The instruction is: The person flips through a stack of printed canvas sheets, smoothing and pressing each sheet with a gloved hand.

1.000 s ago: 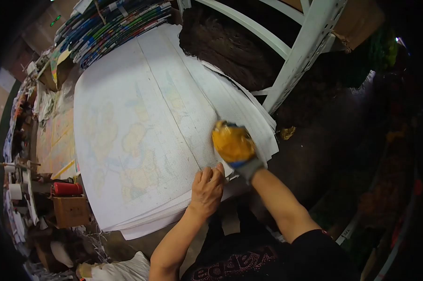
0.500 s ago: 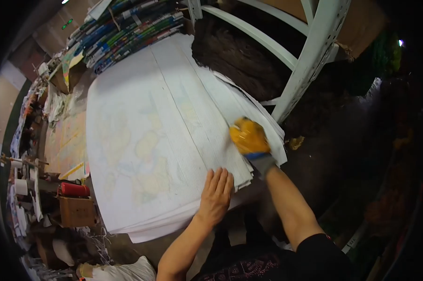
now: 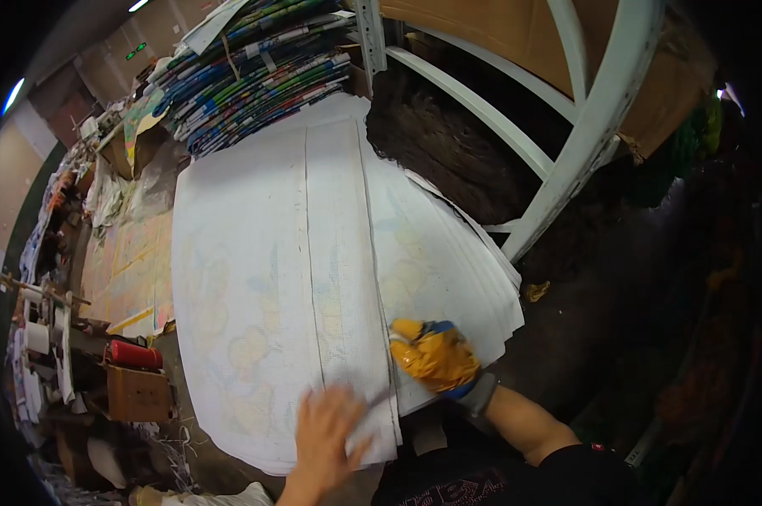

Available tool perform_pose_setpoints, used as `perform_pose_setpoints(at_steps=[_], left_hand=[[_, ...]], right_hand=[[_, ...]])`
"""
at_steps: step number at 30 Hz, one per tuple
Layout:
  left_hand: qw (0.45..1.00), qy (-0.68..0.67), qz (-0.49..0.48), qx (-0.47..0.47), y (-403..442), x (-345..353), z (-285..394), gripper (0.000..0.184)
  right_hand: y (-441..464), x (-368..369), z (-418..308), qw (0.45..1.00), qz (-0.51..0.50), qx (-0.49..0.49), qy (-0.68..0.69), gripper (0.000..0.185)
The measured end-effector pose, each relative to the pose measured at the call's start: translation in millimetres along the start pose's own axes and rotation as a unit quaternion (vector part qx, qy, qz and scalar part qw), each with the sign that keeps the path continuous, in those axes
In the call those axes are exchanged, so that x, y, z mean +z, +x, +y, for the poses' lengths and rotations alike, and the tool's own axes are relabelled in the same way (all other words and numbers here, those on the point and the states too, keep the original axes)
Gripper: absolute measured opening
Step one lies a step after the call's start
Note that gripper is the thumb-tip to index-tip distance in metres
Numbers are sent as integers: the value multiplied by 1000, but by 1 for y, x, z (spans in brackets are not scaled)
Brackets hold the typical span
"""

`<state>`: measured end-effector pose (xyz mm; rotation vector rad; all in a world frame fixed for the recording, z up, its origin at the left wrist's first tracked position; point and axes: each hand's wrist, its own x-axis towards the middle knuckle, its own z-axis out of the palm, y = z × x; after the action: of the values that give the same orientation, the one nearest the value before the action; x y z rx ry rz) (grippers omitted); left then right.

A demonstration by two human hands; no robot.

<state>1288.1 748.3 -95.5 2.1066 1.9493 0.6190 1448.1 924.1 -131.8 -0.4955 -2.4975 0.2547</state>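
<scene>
A stack of white woven sheets with faint printed shapes showing through lies in front of me. On its left part rests a folded white sheet, with long seams running away from me. My left hand, bare and blurred by motion, is over the near end of the folded sheet, its fingers and thumb apart. At that sheet's right edge is my right hand in a yellow-and-blue work glove. The gloved fingers are curled at the edge; whatever they pinch is hidden.
Colourful folded sacks are piled at the far end. A white metal rack frame stands at the right, beside a dark bundle. To the left are a red cylinder and a cardboard box.
The folded sheet's right edge has shifted left, exposing more printed sheet on the right. Both hands have come nearer to me and leftward. The view has shifted slightly.
</scene>
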Motion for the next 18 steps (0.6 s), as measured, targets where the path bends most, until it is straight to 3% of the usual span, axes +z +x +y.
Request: perform_pose_setpoints(at_steps=[1, 3, 5, 9, 10, 12, 14, 16, 18], left_hand=[[995, 24, 101, -10, 29, 8, -15, 48], [982, 86, 161, -46, 88, 35, -40, 45], [975, 187, 112, -51, 112, 62, -48, 42], [983, 155, 41, -84, 112, 59, -48, 47], [984, 152, 30, -87, 111, 62, -51, 49], [984, 154, 24, -84, 114, 60, -52, 49], [982, 166, 31, -80, 115, 62, -54, 48], [983, 162, 30, -79, 114, 64, -56, 48], [983, 161, 35, -79, 114, 66, -56, 48]], right_hand=[[9, 6, -12, 995, 27, 75, 66, 18], [10, 37, -10, 996, -65, 57, -20, 22], [16, 49, -5, 996, -42, 68, -39, 19], [58, 54, 25, 987, -57, 91, -116, 14], [79, 62, 44, 979, -103, 99, -144, 26], [123, 67, 69, 962, -65, 109, -243, 27], [148, 105, 119, 971, -28, 116, -208, 27], [158, 178, 189, 950, 216, 66, -216, 29], [204, 131, 180, 966, 28, 187, -177, 26]])
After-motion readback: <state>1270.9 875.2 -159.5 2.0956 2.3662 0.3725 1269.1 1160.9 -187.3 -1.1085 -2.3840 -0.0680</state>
